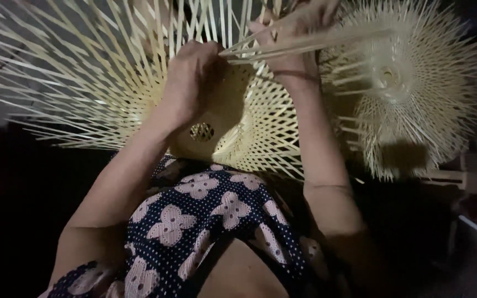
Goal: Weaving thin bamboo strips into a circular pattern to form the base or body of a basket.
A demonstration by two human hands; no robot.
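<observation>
- Work in hand: an unfinished woven bamboo piece (249,127), round and domed, resting on the person's lap against the dark blue flowered garment (205,221); no desk is in view
- Done, as judged from the frame: the centre of the woven bamboo piece is closed, with a small tight openwork hub (201,131) and a band of lattice weave around it
- Left to do, as judged: the outer zone is not woven; many loose bamboo strips (73,83) radiate free from the lattice toward the upper left and the top edge of the view, with no rim binding visible
- Left hand (191,80): laid on the woven surface just above the hub, fingers curled together and pressing on the weave; whether a strip is pinched under them cannot be told
- Right hand (293,33): raised above the weave edge, fingers closed on a bundle of long strips (305,44) that runs toward the upper right
- Judgement: the weave front lies between the two hands, and progress is roughly mid-stage
- Nearby: a second woven bamboo piece (409,88) of the same kind lies to the right, centre woven, strip ends standing out all round; it touches neither hand
- Surroundings are dark; other objects at the right edge are too dim to identify
</observation>
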